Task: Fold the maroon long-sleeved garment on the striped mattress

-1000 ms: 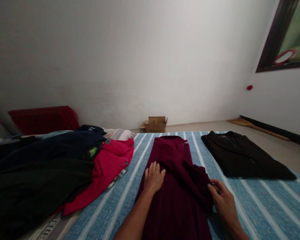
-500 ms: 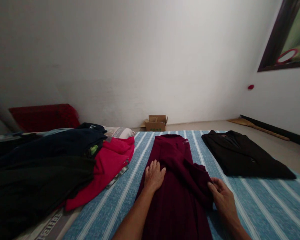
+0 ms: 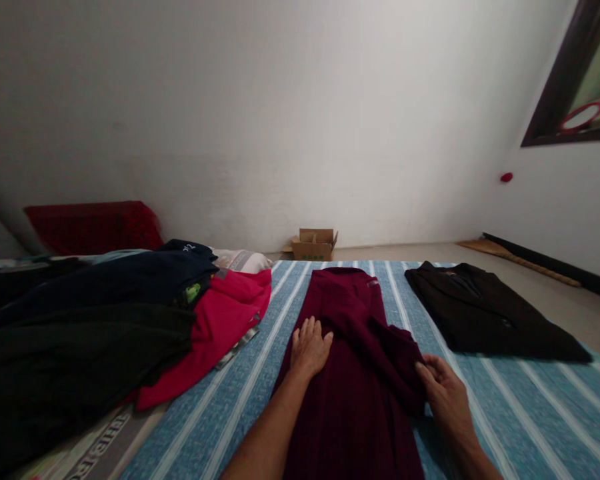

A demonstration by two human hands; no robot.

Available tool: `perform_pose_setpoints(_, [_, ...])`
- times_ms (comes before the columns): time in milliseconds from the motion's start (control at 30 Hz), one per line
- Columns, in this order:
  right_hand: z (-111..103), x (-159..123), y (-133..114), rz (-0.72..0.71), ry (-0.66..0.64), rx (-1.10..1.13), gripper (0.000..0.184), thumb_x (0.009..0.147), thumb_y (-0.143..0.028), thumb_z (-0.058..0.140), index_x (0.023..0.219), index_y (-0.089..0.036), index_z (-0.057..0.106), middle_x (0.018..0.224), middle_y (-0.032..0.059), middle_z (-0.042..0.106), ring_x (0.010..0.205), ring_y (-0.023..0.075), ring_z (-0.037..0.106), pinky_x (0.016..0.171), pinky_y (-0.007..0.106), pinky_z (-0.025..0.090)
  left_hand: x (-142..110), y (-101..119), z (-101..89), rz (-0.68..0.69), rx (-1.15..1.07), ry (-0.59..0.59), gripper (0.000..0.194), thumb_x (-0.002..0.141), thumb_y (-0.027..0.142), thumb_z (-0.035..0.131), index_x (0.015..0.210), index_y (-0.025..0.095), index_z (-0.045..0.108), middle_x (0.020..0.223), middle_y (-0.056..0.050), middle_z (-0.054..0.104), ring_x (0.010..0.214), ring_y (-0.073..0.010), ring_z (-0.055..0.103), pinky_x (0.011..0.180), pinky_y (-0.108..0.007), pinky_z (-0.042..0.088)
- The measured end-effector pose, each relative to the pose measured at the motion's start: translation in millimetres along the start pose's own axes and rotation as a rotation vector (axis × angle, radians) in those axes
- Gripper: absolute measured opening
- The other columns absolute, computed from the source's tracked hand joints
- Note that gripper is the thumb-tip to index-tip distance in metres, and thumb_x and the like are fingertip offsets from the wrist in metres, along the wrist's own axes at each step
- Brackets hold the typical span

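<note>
A maroon long-sleeved top point(image 3: 345, 413) lies lengthwise on the blue striped bedsheet point(image 3: 240, 393), its sides folded inward and its collar at the far end. My left hand point(image 3: 311, 348) rests flat on the left part of the top, fingers stretched out. On the right, my right hand point(image 3: 443, 387) pinches the end of a sleeve point(image 3: 403, 367) between thumb and fingers. That sleeve runs slantwise across the top and sticks out past its right edge. The lower end of the top leaves the view at the bottom.
A dark folded garment point(image 3: 490, 313) lies to the right. Heaped on the left are a dark green garment point(image 3: 80, 353), a navy one point(image 3: 130, 280) and a pink-red one point(image 3: 230, 307). Beyond the bed stand an open cardboard box point(image 3: 313, 248) and a white wall point(image 3: 300, 120).
The camera view has shifted very slightly. Both hands and the maroon top stay practically as they were, the right hand still pinching the sleeve end.
</note>
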State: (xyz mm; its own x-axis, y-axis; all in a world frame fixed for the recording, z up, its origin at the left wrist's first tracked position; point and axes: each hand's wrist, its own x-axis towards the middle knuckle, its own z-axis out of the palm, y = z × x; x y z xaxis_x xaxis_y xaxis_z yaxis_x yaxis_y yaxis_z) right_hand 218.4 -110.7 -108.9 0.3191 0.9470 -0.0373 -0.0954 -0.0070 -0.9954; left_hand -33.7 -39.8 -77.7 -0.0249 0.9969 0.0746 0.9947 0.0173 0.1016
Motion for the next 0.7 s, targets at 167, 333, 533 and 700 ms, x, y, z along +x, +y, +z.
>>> perform_pose_setpoints(167, [-1,1,1,0.013,-0.020,0.014,0.045,0.065,-0.054,0.066,0.092,-0.020,0.053,0.066,-0.0019,0.063,0.061,0.0177,0.058,0.055,0.026,0.046,1,-1,1.3,0.001,0.001,0.002,0.060,0.091,0.045,0.021,0.137,0.009,0.037,0.146,-0.013,0.030,0.136,-0.0234,0.023,0.109,-0.042,0.019])
perform_pose_setpoints(333, [-2,1,1,-0.008,-0.014,-0.027,0.044,0.066,-0.055,0.065,0.090,-0.020,0.053,0.064,-0.0028,0.061,0.061,0.0171,0.057,0.056,0.026,0.045,1,0,1.0,-0.001,0.002,0.000,0.060,0.091,0.045,0.021,0.136,0.009,0.037,0.146,-0.012,0.031,0.136,-0.0233,0.023,0.109,-0.042,0.020])
perform_pose_setpoints(533, [1,-4,-7,0.002,-0.014,-0.026,0.045,0.065,-0.056,0.064,0.089,-0.019,0.054,0.063,-0.0032,0.060,0.061,0.0165,0.056,0.054,0.025,0.043,2,0,0.9,0.001,0.000,0.000,0.060,0.091,0.044,0.022,0.136,0.009,0.037,0.146,-0.012,0.031,0.136,-0.0237,0.023,0.109,-0.042,0.020])
perform_pose_setpoints(700, [2,-7,-14,0.028,0.000,-0.017,0.047,0.061,-0.056,0.066,0.087,-0.019,0.053,0.065,-0.0016,0.064,0.062,0.0167,0.058,0.054,0.024,0.043,2,0,2.1,-0.005,-0.001,-0.005,0.060,0.091,0.045,0.022,0.136,0.009,0.038,0.146,-0.012,0.031,0.136,-0.0237,0.023,0.109,-0.043,0.020])
